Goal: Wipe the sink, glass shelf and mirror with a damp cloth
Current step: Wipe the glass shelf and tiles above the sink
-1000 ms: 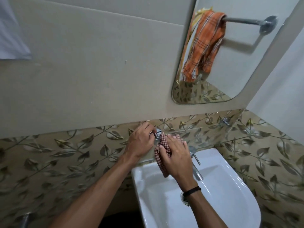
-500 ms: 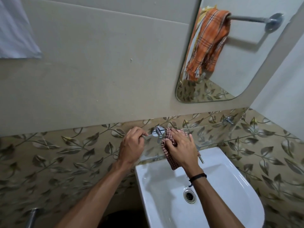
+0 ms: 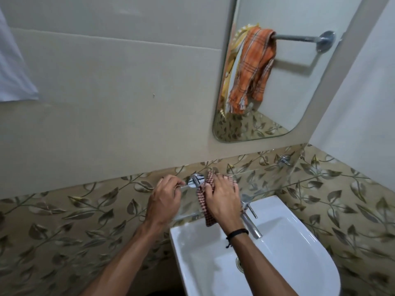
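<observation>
In the head view, the work is at the glass shelf, a clear pane fixed across the leaf-patterned tiles just above the back edge of the white sink. The right hand lies over a red-checked cloth near the shelf's left end, fingers bent down over the fabric and pressing it to the glass, while a loose fold hangs off the front edge towards the basin. The left hand is at the shelf's left end beside the chrome bracket, fingers curled; it seems to pinch the pane to steady it, though the glass is too transparent to be sure. The tap juts out below the right wrist. By this reading the shelf step is in hand and near its start, since the cloth sits at the left end with the long right stretch yet to cover. The mirror, which reflects an orange towel, is untouched at this moment. Whether the sink has been wiped cannot be told; it looks glossy and bare.
</observation>
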{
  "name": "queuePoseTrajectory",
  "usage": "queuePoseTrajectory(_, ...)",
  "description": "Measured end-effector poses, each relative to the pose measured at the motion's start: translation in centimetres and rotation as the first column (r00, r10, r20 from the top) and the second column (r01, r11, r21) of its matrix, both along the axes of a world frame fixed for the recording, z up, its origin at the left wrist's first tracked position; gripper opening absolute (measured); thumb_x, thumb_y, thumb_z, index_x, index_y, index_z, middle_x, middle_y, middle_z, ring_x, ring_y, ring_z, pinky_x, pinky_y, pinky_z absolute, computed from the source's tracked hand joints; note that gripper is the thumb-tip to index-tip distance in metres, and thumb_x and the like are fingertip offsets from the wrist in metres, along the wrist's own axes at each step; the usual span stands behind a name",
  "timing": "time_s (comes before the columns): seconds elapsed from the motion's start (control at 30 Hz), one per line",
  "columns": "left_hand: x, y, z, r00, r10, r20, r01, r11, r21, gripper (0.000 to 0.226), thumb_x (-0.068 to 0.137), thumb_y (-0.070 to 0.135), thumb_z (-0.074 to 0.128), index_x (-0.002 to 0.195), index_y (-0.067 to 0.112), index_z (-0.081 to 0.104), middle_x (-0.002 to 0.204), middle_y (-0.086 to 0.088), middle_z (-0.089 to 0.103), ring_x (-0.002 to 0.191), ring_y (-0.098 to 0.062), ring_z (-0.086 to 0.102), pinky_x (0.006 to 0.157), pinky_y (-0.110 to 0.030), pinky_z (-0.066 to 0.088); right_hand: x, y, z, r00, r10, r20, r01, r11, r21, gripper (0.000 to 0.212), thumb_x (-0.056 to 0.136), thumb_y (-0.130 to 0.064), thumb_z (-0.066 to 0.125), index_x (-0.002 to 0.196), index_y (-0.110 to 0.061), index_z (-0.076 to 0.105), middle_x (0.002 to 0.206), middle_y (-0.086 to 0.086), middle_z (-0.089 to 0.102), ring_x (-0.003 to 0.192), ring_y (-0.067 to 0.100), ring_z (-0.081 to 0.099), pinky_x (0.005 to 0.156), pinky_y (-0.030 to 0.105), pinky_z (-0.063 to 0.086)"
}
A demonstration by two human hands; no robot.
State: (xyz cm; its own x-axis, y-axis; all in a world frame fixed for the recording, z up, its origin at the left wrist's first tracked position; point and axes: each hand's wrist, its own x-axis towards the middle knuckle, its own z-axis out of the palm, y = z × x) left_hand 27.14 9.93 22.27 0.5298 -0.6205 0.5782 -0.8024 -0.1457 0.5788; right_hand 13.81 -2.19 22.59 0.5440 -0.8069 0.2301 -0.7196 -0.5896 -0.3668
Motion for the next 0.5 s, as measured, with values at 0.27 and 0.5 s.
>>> queuePoseTrajectory(0.27,-4.9,-2.8,3.2,0.982,-0.188,-0.010,0.187,0.976,0.115,0.023,0.096,0.025,0.054,0.116,0.021,0.065,0.121,0.008,0.059,0.113,-0.011,0.051,0.101,-0.038,0.044,-5.2,-7.2,3.3,0.966,-0.047,0.256,0.004,0.986,0.167,0.033,0.102,-0.031,0.049,0.129,-0.022,0.065,0.129,0.003,0.067,0.111,0.021,0.064,0.097,0.039,0.052)
queuePoseTrajectory(0.5,-8.7,-7.2,2.6,0.939,-0.255,0.233,0.045,0.760,0.649,0.087,0.093,0.073,0.014,0.160,0.018,0.019,0.169,-0.004,0.014,0.155,-0.020,0.007,0.124,-0.038,-0.005,-9.2,-14.3,0.6,0.968,0.166,-0.191,-0.151,0.985,0.087,0.051,0.106,-0.046,0.033,0.155,-0.029,0.035,0.163,-0.006,0.029,0.150,0.017,0.026,0.120,0.038,0.021)
